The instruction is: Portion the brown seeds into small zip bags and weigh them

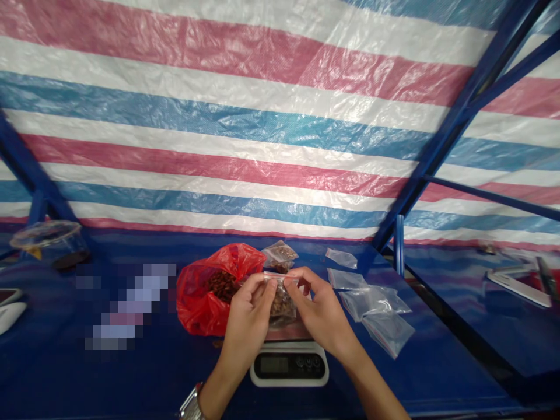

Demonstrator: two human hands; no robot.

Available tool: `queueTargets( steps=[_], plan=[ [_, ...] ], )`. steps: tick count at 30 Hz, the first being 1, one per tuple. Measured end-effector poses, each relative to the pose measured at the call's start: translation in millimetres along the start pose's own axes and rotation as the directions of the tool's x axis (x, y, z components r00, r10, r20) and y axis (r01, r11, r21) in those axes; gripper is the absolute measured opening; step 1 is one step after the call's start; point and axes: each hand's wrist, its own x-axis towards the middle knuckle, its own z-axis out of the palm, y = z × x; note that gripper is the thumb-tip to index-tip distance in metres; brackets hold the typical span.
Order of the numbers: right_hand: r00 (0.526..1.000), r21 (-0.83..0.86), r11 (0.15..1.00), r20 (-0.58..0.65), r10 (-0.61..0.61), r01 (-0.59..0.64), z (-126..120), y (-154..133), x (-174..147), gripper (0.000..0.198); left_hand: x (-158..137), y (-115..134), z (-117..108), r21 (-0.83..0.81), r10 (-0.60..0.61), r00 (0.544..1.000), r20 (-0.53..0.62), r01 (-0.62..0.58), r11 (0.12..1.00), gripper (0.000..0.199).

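Note:
My left hand (249,312) and my right hand (317,309) pinch the top edge of a small clear zip bag (281,300) filled with brown pieces. The bag hangs just above a white digital kitchen scale (289,364). To the left lies an open red plastic bag (210,289) holding more brown pieces. Behind my hands rest filled clear bags (280,256).
Several empty clear zip bags (371,306) lie right of the scale on the blue table (131,373). A clear lidded tub (48,242) stands far left. A blue metal frame post (399,245) rises at the right. A striped tarp (262,116) hangs behind.

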Motion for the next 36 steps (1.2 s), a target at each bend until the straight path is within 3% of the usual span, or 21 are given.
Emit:
queueTargets(
  steps=[6, 9, 11, 14, 17, 20, 27, 36],
  plan=[
    [0.997, 0.099, 0.994, 0.065, 0.043, -0.049, 1.5, 2.6, 0.8, 0.040, -2.9, -4.1, 0.6, -0.065, -0.105, 0.992, -0.076, 0.100, 0.993, 0.035],
    [0.999, 0.055, 0.998, 0.018, -0.029, 0.028, 3.2, 8.2, 3.6, 0.041, -7.5, -11.6, 1.6, -0.065, -0.131, 0.990, -0.059, 0.127, 0.990, 0.042],
    [0.999, -0.018, 0.999, -0.013, -0.032, 0.032, 4.4, 15.8, 6.2, 0.043, -9.1, -16.0, 0.5, 0.003, -0.094, 0.989, -0.111, 0.095, 0.996, 0.046],
    [0.996, -0.209, 0.976, -0.084, 0.040, -0.057, 4.2, 30.6, 9.7, 0.045, -7.2, -19.0, -5.3, 0.117, -0.007, 0.979, -0.205, 0.032, 0.993, 0.051],
    [0.973, -0.514, 0.854, -0.225, -0.047, -0.078, -1.9, 43.7, 12.6, 0.047, -3.2, -17.2, -12.8, 0.221, 0.078, 0.971, -0.228, -0.026, 0.975, 0.048],
    [0.952, -0.635, 0.768, -0.277, -0.128, -0.082, -15.0, 52.4, 16.4, 0.046, -1.9, -11.6, -17.1, 0.290, 0.134, 0.966, -0.221, -0.066, 0.955, 0.041],
    [0.955, -0.626, 0.775, -0.275, -0.108, -0.093, -41.4, 58.7, 22.6, 0.037, -5.1, -1.0, -22.5, 0.401, 0.194, 0.968, -0.160, -0.116, 0.909, 0.026],
    [0.977, -0.542, 0.836, -0.209, -0.030, -0.090, -27.2, 36.9, 22.5, 0.033, -3.7, 3.7, -25.5, 0.476, 0.285, 0.949, -0.134, -0.191, 0.859, 0.017]
  ],
)
